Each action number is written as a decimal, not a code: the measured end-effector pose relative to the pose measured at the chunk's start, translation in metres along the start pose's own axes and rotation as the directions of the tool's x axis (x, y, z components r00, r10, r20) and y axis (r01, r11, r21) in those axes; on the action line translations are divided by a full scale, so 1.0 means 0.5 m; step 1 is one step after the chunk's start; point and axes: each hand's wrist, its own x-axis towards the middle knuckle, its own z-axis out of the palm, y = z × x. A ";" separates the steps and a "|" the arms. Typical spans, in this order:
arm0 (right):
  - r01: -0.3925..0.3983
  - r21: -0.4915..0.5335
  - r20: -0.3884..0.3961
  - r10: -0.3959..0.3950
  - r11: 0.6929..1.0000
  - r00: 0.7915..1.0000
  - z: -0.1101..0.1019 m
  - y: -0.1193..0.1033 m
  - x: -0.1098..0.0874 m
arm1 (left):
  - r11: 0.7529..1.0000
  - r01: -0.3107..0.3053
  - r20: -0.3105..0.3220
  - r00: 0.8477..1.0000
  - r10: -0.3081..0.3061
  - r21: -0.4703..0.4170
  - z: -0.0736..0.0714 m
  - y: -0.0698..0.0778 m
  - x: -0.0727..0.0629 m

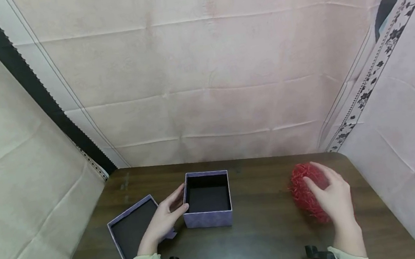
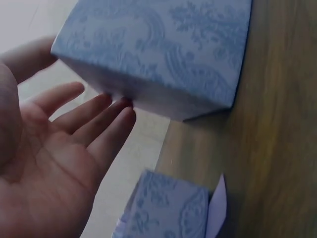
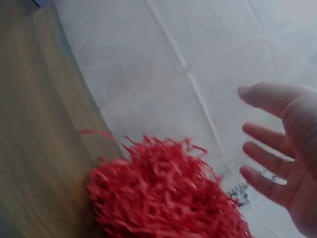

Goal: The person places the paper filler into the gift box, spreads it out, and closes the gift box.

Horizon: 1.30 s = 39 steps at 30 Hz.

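Note:
A lidless purple-blue patterned box (image 1: 208, 219) with a black inside stands upright on the table. My left hand (image 1: 164, 220) is at its left wall, fingers extended and fingertips touching the side. The thumb lies near the front left corner. In the left wrist view the box (image 2: 163, 49) shows a scroll pattern, and the left hand (image 2: 54, 153) has its palm showing. My right hand (image 1: 334, 196) hovers over a heap of red shredded paper (image 1: 304, 191), thumb and fingers spread. From the right wrist, that hand (image 3: 292, 153) appears apart from the red shreds (image 3: 163, 193).
The box's lid (image 1: 132, 228), inside up and dark-lined, lies turned at an angle left of the box, partly behind the left forearm. A ribbon-like tab (image 1: 171, 235) sticks out from it. Pale cloth (image 1: 203, 61) hangs behind and beside the brown wooden table (image 1: 265, 234).

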 end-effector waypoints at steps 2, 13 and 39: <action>-0.015 -0.019 0.010 0.015 1.000 1.000 -0.012 0.011 -0.002 | 1.000 0.027 0.025 0.999 -0.027 -0.012 -0.005 -0.004 -0.005; -0.241 -0.230 0.208 0.290 0.943 0.934 -0.039 0.063 -0.005 | 0.994 0.022 0.060 0.998 -0.015 -0.110 -0.007 -0.013 -0.011; -0.311 -0.270 0.210 0.371 0.911 0.905 -0.045 0.062 0.012 | 0.985 0.071 0.071 0.996 -0.060 -0.160 -0.005 -0.012 0.002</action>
